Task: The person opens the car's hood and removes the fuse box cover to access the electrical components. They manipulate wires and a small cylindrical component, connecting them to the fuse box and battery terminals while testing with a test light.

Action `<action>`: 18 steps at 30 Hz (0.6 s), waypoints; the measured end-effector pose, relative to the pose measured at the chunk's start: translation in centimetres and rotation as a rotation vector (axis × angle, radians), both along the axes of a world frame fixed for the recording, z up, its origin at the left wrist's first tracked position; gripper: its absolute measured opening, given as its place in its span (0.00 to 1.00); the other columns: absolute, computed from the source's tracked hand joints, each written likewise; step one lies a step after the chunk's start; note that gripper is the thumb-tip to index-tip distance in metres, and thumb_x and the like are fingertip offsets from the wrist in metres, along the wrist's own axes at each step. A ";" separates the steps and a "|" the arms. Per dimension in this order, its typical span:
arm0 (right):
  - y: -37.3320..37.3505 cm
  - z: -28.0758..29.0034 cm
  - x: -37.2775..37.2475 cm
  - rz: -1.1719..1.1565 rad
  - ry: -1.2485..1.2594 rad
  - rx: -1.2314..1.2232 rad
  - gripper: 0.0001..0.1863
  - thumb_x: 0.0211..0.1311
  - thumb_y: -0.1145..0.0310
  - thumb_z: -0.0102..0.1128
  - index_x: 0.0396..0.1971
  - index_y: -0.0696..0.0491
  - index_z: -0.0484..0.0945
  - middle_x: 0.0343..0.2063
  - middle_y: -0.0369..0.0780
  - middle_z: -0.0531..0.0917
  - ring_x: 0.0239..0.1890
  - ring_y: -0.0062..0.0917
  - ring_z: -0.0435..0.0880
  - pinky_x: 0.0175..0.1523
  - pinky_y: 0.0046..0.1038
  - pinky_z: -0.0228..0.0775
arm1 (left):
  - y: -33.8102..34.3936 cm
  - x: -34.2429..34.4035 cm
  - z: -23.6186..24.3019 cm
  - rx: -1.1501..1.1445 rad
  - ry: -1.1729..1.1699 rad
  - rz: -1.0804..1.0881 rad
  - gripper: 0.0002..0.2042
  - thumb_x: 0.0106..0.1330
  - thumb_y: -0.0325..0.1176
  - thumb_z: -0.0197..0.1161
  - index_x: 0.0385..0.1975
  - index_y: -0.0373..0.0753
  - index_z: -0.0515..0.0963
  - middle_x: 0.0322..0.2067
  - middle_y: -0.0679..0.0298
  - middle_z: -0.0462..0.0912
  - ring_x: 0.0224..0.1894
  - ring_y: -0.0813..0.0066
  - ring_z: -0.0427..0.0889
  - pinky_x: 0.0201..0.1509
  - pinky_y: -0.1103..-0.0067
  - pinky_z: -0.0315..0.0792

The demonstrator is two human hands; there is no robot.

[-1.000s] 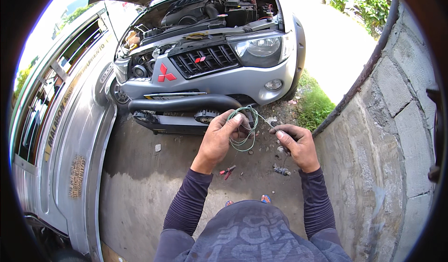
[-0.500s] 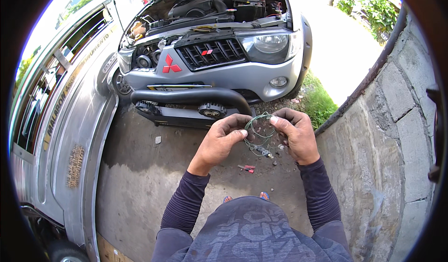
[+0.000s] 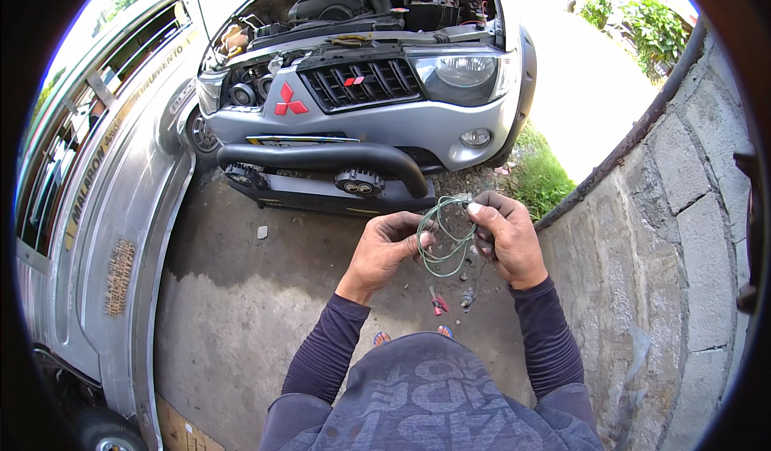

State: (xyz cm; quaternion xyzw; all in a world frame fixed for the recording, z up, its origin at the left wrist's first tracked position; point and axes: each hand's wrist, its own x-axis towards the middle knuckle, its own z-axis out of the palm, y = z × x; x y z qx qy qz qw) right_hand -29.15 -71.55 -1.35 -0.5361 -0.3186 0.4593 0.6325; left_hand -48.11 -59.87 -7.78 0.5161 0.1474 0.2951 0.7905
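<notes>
My left hand [image 3: 385, 250] pinches one side of a loosely coiled thin green wire [image 3: 438, 262], thumb and fingertips closed around it. My right hand [image 3: 510, 242] grips the other side of the loops near their top, thumb pressed to the forefinger. Below the coil, between my forearms, are red clips [image 3: 438, 305] and a small pale cylindrical piece [image 3: 467, 298] on a thin dark lead; they appear to dangle above the concrete ground [image 3: 233, 314].
A silver pickup [image 3: 522, 81] with its hood up stands ahead, a black tubular bumper bar [image 3: 281, 158] low at its front. A stainless-steel vehicle body [image 3: 128, 210] runs along my left, a rough block wall [image 3: 658, 290] along my right. My feet [image 3: 381, 338] show below.
Both hands have come closer around the coil and moved slightly lower and rightward. The small piece swung up into the loops and now hangs lower again; the clips have shifted rightward.
</notes>
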 end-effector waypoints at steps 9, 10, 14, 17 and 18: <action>-0.2 -2.8 -2.8 -0.201 -0.469 0.074 0.09 0.68 0.71 0.64 0.29 0.59 0.78 0.20 0.30 0.76 0.24 0.12 0.70 0.28 0.22 0.61 | -1.6 0.7 -0.5 -0.270 -0.083 -0.024 0.14 0.67 0.26 0.71 0.50 0.29 0.83 0.37 0.58 0.88 0.36 0.73 0.88 0.42 0.78 0.83; -0.1 -3.3 -3.3 -0.245 -0.514 0.077 0.09 0.67 0.71 0.64 0.28 0.59 0.78 0.20 0.31 0.76 0.23 0.12 0.70 0.28 0.22 0.61 | -1.9 0.6 -0.6 -0.315 -0.096 -0.038 0.14 0.67 0.25 0.69 0.51 0.28 0.82 0.38 0.57 0.88 0.36 0.73 0.87 0.43 0.79 0.83; 0.2 -5.3 -4.4 -0.374 -0.641 0.045 0.08 0.66 0.71 0.66 0.29 0.58 0.78 0.17 0.33 0.76 0.22 0.13 0.70 0.27 0.24 0.62 | -2.2 -0.6 -0.9 -0.340 -0.170 -0.104 0.19 0.70 0.25 0.57 0.58 0.24 0.77 0.49 0.49 0.85 0.49 0.63 0.86 0.58 0.71 0.80; 0.0 -6.3 -4.5 -0.297 -0.679 -0.034 0.07 0.67 0.72 0.66 0.32 0.58 0.78 0.22 0.31 0.77 0.26 0.12 0.71 0.29 0.23 0.63 | -2.3 -1.5 -0.8 -0.482 -0.352 -0.180 0.21 0.73 0.32 0.50 0.59 0.23 0.76 0.53 0.45 0.83 0.55 0.57 0.83 0.64 0.68 0.76; -0.1 -6.4 -4.5 -0.234 -0.706 -0.059 0.06 0.66 0.72 0.66 0.36 0.58 0.79 0.25 0.33 0.78 0.26 0.13 0.73 0.29 0.23 0.65 | -2.3 -1.7 -0.8 -0.518 -0.437 -0.204 0.22 0.75 0.35 0.49 0.59 0.24 0.76 0.53 0.45 0.83 0.56 0.57 0.82 0.65 0.67 0.76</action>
